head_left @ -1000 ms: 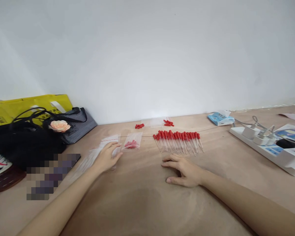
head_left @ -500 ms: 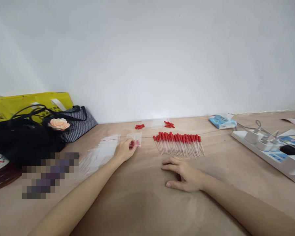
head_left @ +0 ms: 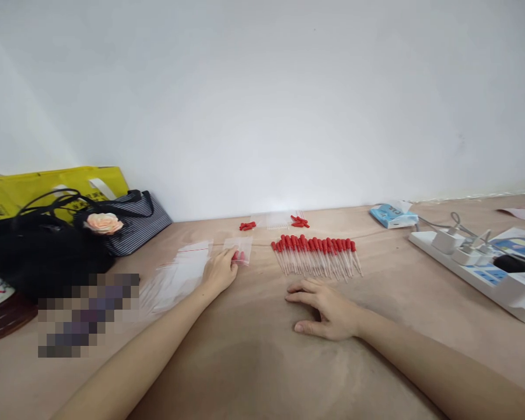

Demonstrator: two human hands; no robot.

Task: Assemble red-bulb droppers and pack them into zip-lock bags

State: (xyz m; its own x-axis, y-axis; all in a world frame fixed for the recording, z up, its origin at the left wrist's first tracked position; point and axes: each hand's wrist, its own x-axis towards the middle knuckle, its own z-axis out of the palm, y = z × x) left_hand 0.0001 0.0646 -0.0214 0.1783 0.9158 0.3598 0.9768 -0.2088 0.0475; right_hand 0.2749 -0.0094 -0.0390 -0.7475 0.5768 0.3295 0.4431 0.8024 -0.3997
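Observation:
My left hand (head_left: 221, 271) rests at the left edge of a small clear zip bag (head_left: 244, 245). Its fingers lie over that edge, partly hiding the red rubber bulbs (head_left: 242, 255) at the bag. On the bare tabletop my right hand (head_left: 324, 309) is open, thumb and fingers apart, holding nothing. Just beyond it lies a row of glass droppers (head_left: 317, 256) with red rubber bulbs, tips toward me. A spread of flat clear zip bags (head_left: 186, 265) is left of my left hand.
Two small piles of red bulbs (head_left: 247, 226) (head_left: 300, 221) flank a clear bag (head_left: 277, 220) near the wall. To the right are a tissue pack (head_left: 394, 216) and a white power strip (head_left: 468, 271) with cables. Black (head_left: 48, 251), striped (head_left: 144, 219) and yellow bags (head_left: 48, 181) stand left.
My left hand has drawn back slightly to the left, its fingers loosened, so more of the small zip bag shows. My right hand has stayed in place. The view has shifted slightly.

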